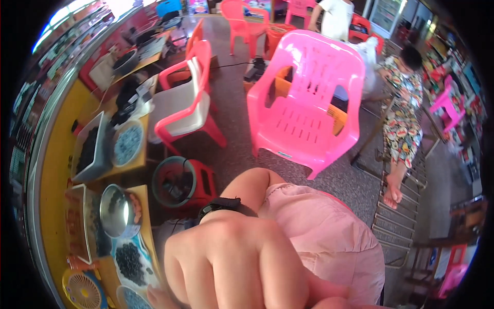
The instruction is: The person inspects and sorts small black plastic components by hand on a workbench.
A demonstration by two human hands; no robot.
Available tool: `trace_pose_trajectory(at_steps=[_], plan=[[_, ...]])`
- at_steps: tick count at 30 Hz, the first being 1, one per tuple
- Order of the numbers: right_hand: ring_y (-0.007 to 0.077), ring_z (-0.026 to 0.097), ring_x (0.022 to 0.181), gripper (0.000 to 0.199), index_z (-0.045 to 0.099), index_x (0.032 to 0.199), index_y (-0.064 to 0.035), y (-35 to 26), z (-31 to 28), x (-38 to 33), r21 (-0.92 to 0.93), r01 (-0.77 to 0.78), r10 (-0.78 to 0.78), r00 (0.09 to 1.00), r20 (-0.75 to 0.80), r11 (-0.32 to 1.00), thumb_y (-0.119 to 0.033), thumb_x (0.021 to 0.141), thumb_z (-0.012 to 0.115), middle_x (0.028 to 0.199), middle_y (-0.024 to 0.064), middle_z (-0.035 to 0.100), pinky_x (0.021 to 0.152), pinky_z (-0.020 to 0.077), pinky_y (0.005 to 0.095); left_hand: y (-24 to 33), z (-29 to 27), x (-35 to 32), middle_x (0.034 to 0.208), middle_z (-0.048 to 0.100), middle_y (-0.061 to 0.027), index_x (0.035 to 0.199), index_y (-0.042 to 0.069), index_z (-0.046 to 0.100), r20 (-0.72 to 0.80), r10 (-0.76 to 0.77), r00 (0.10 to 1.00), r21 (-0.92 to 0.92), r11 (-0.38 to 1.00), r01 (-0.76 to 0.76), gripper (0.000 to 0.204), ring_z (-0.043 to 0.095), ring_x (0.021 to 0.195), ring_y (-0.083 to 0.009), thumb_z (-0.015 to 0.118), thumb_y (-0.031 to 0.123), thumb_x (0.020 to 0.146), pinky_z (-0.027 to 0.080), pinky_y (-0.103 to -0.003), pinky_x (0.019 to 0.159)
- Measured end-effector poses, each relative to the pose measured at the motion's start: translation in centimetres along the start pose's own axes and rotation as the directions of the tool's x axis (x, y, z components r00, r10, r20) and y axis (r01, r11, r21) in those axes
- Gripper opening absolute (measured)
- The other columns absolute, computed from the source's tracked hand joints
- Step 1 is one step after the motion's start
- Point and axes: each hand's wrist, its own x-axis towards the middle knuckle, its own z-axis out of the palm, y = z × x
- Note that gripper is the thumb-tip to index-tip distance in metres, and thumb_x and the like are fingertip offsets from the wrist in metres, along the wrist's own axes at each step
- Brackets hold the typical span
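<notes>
Close in front of me, my right hand [231, 252] shows its back, with a black band [224, 205] at the wrist. Its fingers are bent and side by side, running down past the lower edge; their tips and anything they grip are hidden. The forearm bends back toward pink cloth [334, 237], perhaps my sleeve. At the lower edge, left of that hand, shows a small blurred patch of skin [160, 297], possibly part of my left hand; its fingers cannot be made out. Beside it stand a basin of bluish pieces [133, 297] and a pile of dark pieces [130, 262].
A pink plastic chair [303, 121] stands ahead. To the left are a metal bowl [116, 211], a white tub [92, 147], a yellow fan [85, 289] and a dark bucket [175, 181] on a red stool. A person in patterned clothes [404, 108] sits at right near a metal rack [393, 226].
</notes>
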Motion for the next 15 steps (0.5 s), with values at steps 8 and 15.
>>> trace_pose_trajectory(at_steps=[8,15], plan=[[0.0117,0.044,0.038,0.056,0.055,0.06,-0.0056,-3.8,-0.5,2.2,-0.29,0.057,-0.021,0.992,0.125,0.955,-0.048,0.097,0.054,0.055,0.0016,0.048,0.033,0.0308,0.0243,0.6,2.1,0.3,0.08,0.064,-0.0067,0.106,0.002,0.066,0.053,0.058,0.997,0.05,0.997,-0.06,0.028,0.054,0.067,-0.0147,0.062,0.028,0.096,0.045,-0.029,0.057],[0.0163,0.05,0.043,0.038,0.057,0.064,-0.0097,-0.1,0.0,-2.5,-0.257,-0.036,0.034,0.999,-0.014,0.966,-0.031,0.095,0.06,0.061,0.0,0.054,0.038,0.0373,0.0284,-6.2,-4.2,2.3,0.093,0.062,-0.0078,0.113,-0.003,0.061,0.047,0.093,0.994,0.014,0.995,-0.094,0.03,0.057,0.082,-0.0145,0.053,0.022,0.099,0.047,-0.026,0.074]])
